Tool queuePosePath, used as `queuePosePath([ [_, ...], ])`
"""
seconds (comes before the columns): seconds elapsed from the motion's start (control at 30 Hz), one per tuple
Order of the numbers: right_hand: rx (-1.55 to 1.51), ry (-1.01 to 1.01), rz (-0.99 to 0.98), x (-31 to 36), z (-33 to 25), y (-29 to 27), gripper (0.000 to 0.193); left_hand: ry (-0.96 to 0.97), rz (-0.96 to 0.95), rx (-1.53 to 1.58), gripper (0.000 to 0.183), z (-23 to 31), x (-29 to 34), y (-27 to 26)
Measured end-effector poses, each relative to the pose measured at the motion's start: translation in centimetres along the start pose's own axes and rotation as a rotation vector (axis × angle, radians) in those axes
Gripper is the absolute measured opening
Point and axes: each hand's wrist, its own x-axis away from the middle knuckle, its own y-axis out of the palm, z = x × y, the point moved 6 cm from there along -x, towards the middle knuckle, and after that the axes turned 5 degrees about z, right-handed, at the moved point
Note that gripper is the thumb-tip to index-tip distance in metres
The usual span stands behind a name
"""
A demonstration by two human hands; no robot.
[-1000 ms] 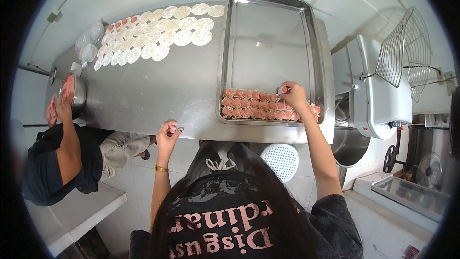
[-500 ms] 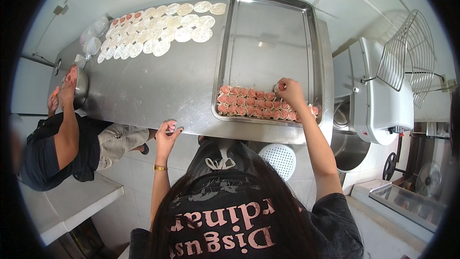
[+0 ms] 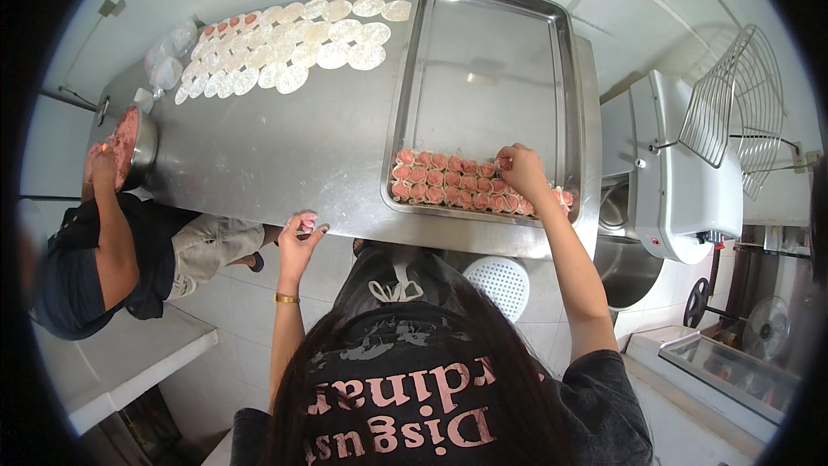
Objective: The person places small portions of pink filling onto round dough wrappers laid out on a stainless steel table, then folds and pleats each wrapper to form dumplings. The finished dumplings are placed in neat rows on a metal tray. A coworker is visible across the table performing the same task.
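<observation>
Right hand (image 3: pixel 523 172) over the large rectangular stainless-steel tray (image 3: pixel 483 103), fingertips pinched on a small round pink-filled dumpling with a pale wrapper (image 3: pixel 503 165), at the right end of the farthest of the packed rows of similar dumplings (image 3: pixel 444 179) along the near side. Left hand (image 3: pixel 299 244) at the grey metal table's (image 3: pixel 276 147) near edge, fingers loosely curled, thumb apart. Flat round cream wrappers (image 3: pixel 302 53) lie far left, overlapping.
</observation>
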Motion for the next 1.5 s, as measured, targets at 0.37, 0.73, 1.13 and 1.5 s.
queuePosePath([
  [0.37,-0.009,-0.134,-0.171,0.5,-1.1,-0.3,0.028,0.01,-0.035,-0.009,0.025,0.1,-0.2,0.0],
  [0.73,-0.054,-0.206,-0.217,0.6,-2.4,-1.0,0.033,0.004,-0.034,-0.027,0.027,0.0,-0.6,-0.1],
  [1.13,-0.136,-0.089,-0.309,-0.1,-1.1,-0.7,0.028,-0.011,-0.035,-0.023,0.028,-0.1,-0.6,-0.1],
  [1.5,-0.112,-0.039,-0.289,-0.7,-1.4,-1.2,0.029,0.013,-0.017,-0.013,0.026,0.9,-0.3,-0.2],
])
